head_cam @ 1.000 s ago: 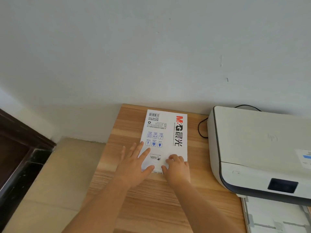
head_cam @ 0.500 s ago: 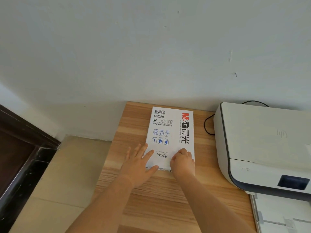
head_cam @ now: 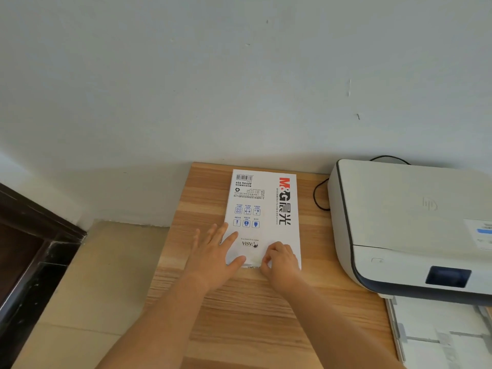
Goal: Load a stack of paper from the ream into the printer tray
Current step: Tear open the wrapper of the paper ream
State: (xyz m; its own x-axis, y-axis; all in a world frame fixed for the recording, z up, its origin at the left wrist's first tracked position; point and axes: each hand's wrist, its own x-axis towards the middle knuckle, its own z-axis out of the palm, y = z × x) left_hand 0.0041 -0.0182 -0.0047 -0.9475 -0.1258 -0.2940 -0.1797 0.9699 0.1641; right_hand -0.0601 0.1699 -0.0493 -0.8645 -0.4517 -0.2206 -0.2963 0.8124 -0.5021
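A wrapped white ream of paper (head_cam: 262, 209) with red and black print lies flat on the wooden table (head_cam: 239, 315), its long side pointing at the wall. My left hand (head_cam: 213, 254) rests flat with spread fingers on the ream's near left corner. My right hand (head_cam: 279, 262) is curled, its fingertips pinching the wrapper at the ream's near edge. To the right stands a white printer (head_cam: 404, 222) with a dark display. Its pulled-out paper tray (head_cam: 439, 331) shows at the bottom right, partly cut off by the frame.
A black cable (head_cam: 318, 195) loops on the table between the ream and the printer. The wall stands right behind the table. Left of the table lies beige floor (head_cam: 87, 288) and a dark door frame (head_cam: 32, 249).
The view has shifted slightly between frames. My right fingers have curled tighter on the wrapper at the ream's near edge. My left hand stays pressed on the near left corner.
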